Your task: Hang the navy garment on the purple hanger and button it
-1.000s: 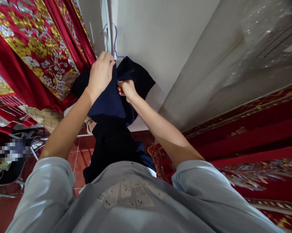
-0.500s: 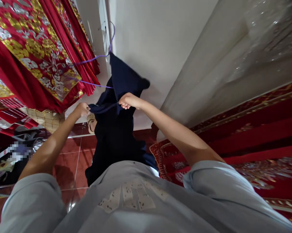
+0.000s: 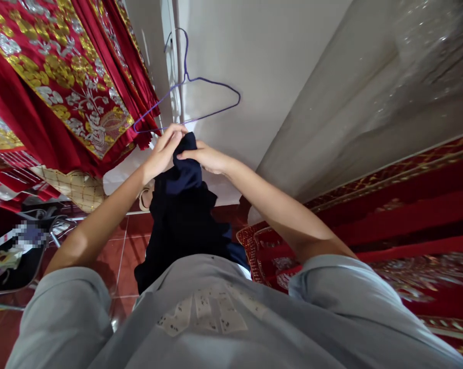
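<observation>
Bunched dark navy cloth, a garment [image 3: 185,177], hangs between my two hands in front of me; its exact kind is hard to make out. My left hand [image 3: 166,151] grips its upper left edge, fingers bent over the fabric. From the other side, my right hand [image 3: 208,158] holds it with the thumb laid across the front. Just above them a bare purple wire hanger [image 3: 212,81] hangs by its hook from a small hook [image 3: 169,41] on the white door edge. The cloth is off the hanger.
Red cloths with gold and silver embroidery [image 3: 73,66] hang at the left. Low on the left stands a black chair [image 3: 27,266] with items on it. To the right are a plastic-wrapped grey panel [image 3: 331,102] and red trimmed fabric [image 3: 388,215]. Red tiles [image 3: 112,256] cover the floor.
The navy garment has come off the purple hanger, which now hangs bare. My hands have drawn together and the cloth between them has gathered into a bunch.
</observation>
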Tool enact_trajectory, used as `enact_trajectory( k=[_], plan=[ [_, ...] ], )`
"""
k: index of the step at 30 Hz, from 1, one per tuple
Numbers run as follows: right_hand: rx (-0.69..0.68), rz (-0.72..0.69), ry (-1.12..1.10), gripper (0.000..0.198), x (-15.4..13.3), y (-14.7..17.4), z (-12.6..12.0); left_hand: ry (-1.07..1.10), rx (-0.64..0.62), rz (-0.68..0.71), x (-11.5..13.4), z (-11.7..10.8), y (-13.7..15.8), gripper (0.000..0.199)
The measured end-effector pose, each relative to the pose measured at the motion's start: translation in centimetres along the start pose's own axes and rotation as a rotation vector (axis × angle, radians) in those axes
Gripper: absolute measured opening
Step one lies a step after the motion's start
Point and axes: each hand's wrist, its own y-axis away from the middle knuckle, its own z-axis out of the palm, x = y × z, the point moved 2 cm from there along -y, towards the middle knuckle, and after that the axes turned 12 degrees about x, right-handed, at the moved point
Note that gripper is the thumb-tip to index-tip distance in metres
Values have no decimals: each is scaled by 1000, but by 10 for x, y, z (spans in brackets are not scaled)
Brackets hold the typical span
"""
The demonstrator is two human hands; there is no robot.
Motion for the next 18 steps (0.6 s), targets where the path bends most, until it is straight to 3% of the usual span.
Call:
enact_trajectory(
  k=[3, 6, 8, 10, 12, 14, 16, 18],
  plan=[
    [-111, 25, 18, 7, -22, -5, -17, -57, -97, -172, -21, -2, 21, 40],
    [60, -144, 226, 14, -25, -25, -45, -290, -351, -239, -41, -17, 40, 39],
    [202, -249, 342, 19, -13, -44, -57, -534, -514, -192, -49, -35, 41, 30],
    [309, -290, 382, 20, 7, -63, -61, -785, -580, -126, -54, -55, 31, 25],
    [355, -221, 338, 17, 31, -81, -55, -999, -581, -79, -55, -72, 19, 28],
    [343, -63, 266, 7, 53, -95, -44, -1151, -567, -40, -53, -86, 11, 35],
    [318, 60, 257, 9, 68, -103, -33, -1206, -552, -35, -48, -95, 11, 40],
    [309, 73, 351, 16, 75, -104, -31, -1200, -541, -98, -46, -104, 14, 44]
  ],
)
